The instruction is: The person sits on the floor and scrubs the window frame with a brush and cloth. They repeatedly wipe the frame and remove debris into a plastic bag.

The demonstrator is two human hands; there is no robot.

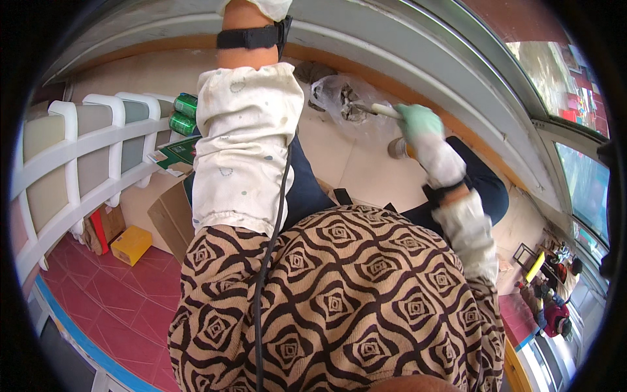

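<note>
My right hand (pixel 419 125), in a pale green and white glove, is closed on the light handle of a tool (pixel 386 110). The tool's dark end reaches towards a clear plastic bag (pixel 338 98) with grey-brown clumps in it; whether they touch is unclear. Just below the hand a small round container (pixel 399 148) stands on the beige surface. My left arm, in a white sleeve cover (pixel 245 147) with a black strap (pixel 250 37), stretches to the top edge of the picture, and the left hand is out of view.
Green cans (pixel 183 113) lie left of my left arm, near an open cardboard box (pixel 169 210) and a white railing (pixel 73 147). A yellow box (pixel 131 245) sits on the red floor. A pale wall with a metal-framed window runs along the top and right. Other people (pixel 556 299) are far right.
</note>
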